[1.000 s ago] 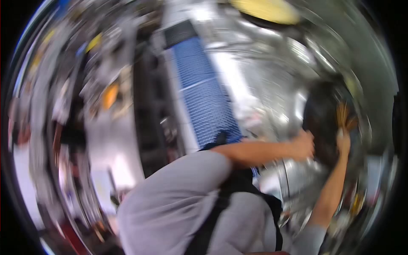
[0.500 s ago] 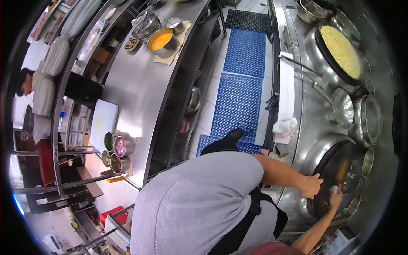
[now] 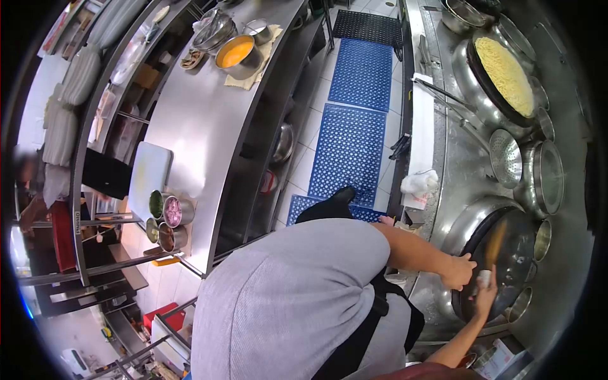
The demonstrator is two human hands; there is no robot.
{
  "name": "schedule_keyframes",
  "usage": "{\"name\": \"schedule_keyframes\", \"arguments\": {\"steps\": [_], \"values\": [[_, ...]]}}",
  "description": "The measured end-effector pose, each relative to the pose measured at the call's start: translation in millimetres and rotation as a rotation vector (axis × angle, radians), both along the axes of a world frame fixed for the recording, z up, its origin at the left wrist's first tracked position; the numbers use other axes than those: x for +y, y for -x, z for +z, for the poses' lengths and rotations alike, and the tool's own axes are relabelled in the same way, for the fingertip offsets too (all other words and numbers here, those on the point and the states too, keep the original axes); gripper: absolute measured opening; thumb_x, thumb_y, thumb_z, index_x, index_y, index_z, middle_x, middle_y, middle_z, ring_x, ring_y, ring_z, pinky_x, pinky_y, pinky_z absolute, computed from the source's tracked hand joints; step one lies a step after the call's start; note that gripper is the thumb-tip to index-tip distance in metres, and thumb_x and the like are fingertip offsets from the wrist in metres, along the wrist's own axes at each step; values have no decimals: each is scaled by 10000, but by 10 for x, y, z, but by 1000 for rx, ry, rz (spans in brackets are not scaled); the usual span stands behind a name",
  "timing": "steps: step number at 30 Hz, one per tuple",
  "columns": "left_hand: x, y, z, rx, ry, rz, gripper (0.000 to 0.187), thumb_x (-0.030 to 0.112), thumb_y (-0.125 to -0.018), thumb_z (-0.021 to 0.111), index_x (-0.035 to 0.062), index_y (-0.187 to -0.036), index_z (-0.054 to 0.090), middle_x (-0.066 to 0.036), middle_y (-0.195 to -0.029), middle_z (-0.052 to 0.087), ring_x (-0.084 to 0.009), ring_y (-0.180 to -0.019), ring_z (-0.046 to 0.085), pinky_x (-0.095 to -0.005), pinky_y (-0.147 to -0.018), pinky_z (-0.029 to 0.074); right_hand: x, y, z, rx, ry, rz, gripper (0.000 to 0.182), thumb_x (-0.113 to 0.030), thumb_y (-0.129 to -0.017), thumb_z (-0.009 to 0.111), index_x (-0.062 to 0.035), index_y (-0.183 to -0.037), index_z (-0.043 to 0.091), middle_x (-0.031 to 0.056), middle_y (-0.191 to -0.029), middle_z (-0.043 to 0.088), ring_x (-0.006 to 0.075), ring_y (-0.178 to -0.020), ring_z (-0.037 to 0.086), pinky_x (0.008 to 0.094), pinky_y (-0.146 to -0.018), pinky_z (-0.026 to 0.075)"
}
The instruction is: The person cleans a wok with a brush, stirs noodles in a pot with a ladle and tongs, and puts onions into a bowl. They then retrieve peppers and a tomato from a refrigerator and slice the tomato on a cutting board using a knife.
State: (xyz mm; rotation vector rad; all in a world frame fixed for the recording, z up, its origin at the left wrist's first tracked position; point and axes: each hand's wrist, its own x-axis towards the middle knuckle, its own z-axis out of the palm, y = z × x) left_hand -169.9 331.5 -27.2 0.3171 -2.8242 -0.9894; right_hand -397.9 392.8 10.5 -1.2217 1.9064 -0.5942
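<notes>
A dark wok [image 3: 516, 253] sits on the steel range at the right, tilted toward its far side. My left hand [image 3: 458, 272] is at its near rim, with the fingers closed over the edge. In my right hand [image 3: 486, 297] is a wok brush, gripped by its pale wrapped handle, inside the wok's near part. The brown bristles of the wok brush [image 3: 496, 244] point up and away over the wok's dark surface, slightly smeared by motion.
Beyond stands a second wok heaped with yellow noodles [image 3: 503, 76]. A perforated skimmer [image 3: 505, 158] and a white cloth [image 3: 419, 182] lie between. Across the blue floor mats [image 3: 348, 149], a steel counter [image 3: 196, 139] holds a pot of orange liquid [image 3: 235, 54] and a cutting board [image 3: 150, 177].
The wok brush has swung, its bristles now pointing farther up and left, and my right hand has shifted left. My left hand stays at the rim. The whole view has shifted slightly left.
</notes>
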Motion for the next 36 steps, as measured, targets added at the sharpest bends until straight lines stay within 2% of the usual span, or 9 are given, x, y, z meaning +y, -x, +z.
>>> {"name": "schedule_keyframes", "arguments": {"steps": [3,5,7,12,18,20,24,31,36], "values": [[-3,-11,-30,12,4,-9,380,365,-996,570,62,-1019,799,-90,-1037,731,-349,-1225,483,-624,-1047,360,560,-476,687,-46,-171,-17,715,-77,-931,642,-195,-1594,403,23,-889,599,90,-514,489,255,-347,389],[-16,1,-28,23,7,-22,374,359,-993,574,62,-1011,801,-88,-1031,732,-345,-1210,489,-622,-1042,362,1240,1318,-27,68,-85,115,664,-54,-889,674,-76,-1526,490,99,-1171,686,223,-988,673,378,-890,567],[21,-55,35,26,60,24,346,354,-973,584,91,-956,807,-57,-1005,739,-328,-1178,511,-565,-963,389,1255,2459,157,722,-24,146,490,-194,-1044,437,-32,-1501,501,155,-1465,592,301,-1348,557,433,-1142,401],[-27,36,-273,322,231,-1,265,333,-893,597,180,-728,737,-23,-794,692,-273,-880,578,-517,-758,399,183,82,438,501,-84,-298,447,-287,-949,687,-144,-1370,640,77,-913,739,225,-662,664,339,-557,549],[60,-9,-113,192,95,51,242,297,-940,662,81,-866,739,-50,-927,672,-286,-1041,533,-491,-861,376,900,16,801,81,-356,-193,652,-251,-838,796,-294,-1454,585,97,-1147,724,190,-944,702,366,-668,622],[5,74,-95,208,76,51,238,284,-939,667,70,-856,731,-54,-922,665,-287,-1029,536,-475,-866,376,954,862,912,981,-535,-42,565,-315,-939,630,-248,-1489,521,194,-1258,694,375,-1091,695,462,-892,581],[32,-44,1,232,48,56,214,246,-935,679,63,-830,717,-57,-923,656,-288,-1017,534,-465,-873,375,299,1114,272,1069,-225,-400,560,-244,-908,579,-175,-1463,545,197,-1135,738,346,-1018,733,476,-834,598],[97,-321,340,521,32,311,187,122,-882,705,91,-1056,646,-103,-1148,583,-351,-1127,494,-505,-936,366,955,-501,1109,-55,-233,6,733,-237,-846,774,-310,-1522,500,158,-1167,696,225,-853,702,339,-610,629],[202,-12,157,206,172,180,168,233,-946,660,69,-961,697,-110,-1080,621,-337,-1093,505,-509,-911,382,1069,1292,1004,1028,-168,-448,505,-274,-914,618,-239,-1416,592,172,-1153,731,367,-1031,716,491,-891,572]]}}
